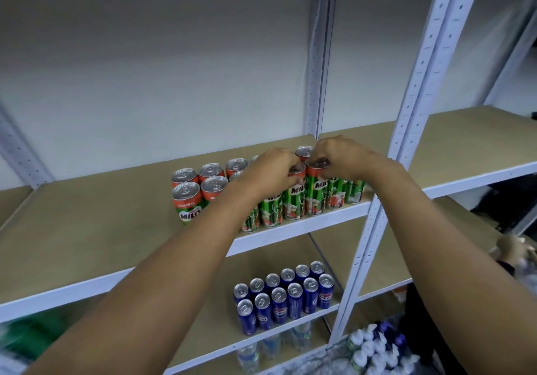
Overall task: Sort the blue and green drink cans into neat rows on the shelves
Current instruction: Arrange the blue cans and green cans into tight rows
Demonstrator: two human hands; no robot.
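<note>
While both arms reach over the upper shelf (87,220), the left hand (268,172) curls its fingers round the top of one green can (295,197) and the right hand (341,156) pinches the rim of the can (316,188) just beside it. Both cans stand upright at the shelf's front edge, in rows of green cans (200,185) reaching left and back. On the shelf below, blue cans (286,297) stand in two tidy rows. Bottles (374,351) crowd the lower right corner.

Left hand (271,174) hides green cans (293,197); bottom-left corner blurred.
</note>
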